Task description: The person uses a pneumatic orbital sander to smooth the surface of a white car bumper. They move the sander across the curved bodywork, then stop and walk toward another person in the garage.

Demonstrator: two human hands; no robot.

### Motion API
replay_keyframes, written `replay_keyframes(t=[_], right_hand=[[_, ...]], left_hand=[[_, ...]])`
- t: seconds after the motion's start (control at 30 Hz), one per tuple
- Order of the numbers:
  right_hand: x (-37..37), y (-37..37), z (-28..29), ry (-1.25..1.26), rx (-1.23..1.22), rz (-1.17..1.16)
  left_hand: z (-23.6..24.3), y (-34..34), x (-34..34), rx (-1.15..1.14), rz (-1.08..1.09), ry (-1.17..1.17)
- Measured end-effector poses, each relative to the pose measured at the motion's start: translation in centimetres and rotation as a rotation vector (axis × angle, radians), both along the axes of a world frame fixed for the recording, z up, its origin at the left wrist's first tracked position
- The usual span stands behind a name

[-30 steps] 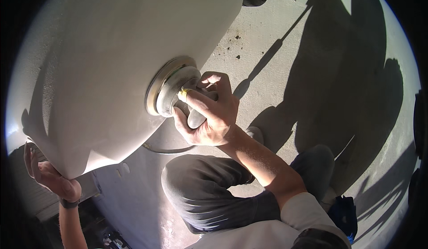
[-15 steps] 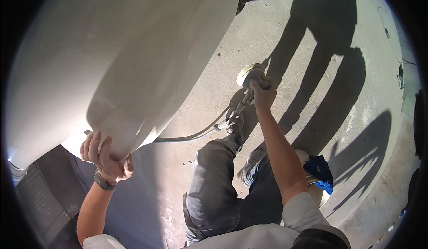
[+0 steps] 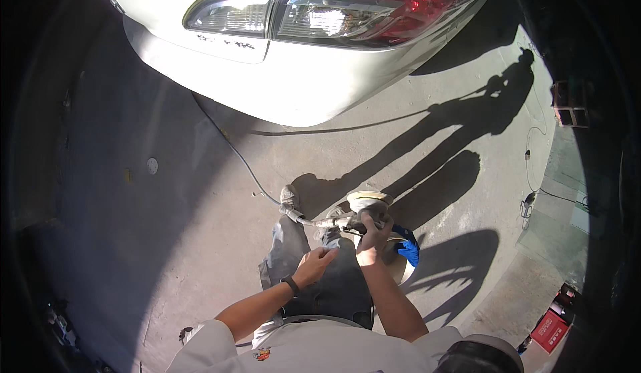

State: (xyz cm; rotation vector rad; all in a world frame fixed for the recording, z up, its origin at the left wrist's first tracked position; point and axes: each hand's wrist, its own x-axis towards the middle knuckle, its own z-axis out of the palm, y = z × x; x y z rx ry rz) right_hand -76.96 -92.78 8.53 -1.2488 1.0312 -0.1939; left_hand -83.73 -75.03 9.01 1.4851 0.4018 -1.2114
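My right hand point(image 3: 374, 239) is wrapped round the body of a round air sander point(image 3: 369, 206), holding it above my lap with its pale disc pad facing away from me. A hose point(image 3: 247, 163) runs from the sander's handle, past my shoe, toward the car. My left hand point(image 3: 314, 267), with a dark band on the wrist, is over my thigh, its fingers loosely curled and nothing visible in them. Ahead is the rear corner of a white car point(image 3: 320, 79) with its tail light point(image 3: 374, 13). Neither hand touches the car.
A blue cloth or glove point(image 3: 407, 247) hangs on a pale round container point(image 3: 398, 271) beside my right leg. At right lie a thin cable point(image 3: 527, 153) and a red box point(image 3: 549, 331). Shadows fall across the concrete floor point(image 3: 220, 219).
My left hand has left the white car panel and come back over my thigh. The sander in my right hand is now nearer my lap. The view has swung to the car's tail light.
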Motion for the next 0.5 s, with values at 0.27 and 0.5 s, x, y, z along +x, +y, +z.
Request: replay_keyframes(t=[0.27,0.5], right_hand=[[-5.3,22.0,8.6,-0.134,0.014,0.353],[-10.3,48.0,10.7,-0.221,-0.093,1.293]], left_hand=[[5.5,13.5,-1.0,-1.028,1.113,0.230],[5.3,45.4,-5.9,-0.892,1.423,-0.023]])
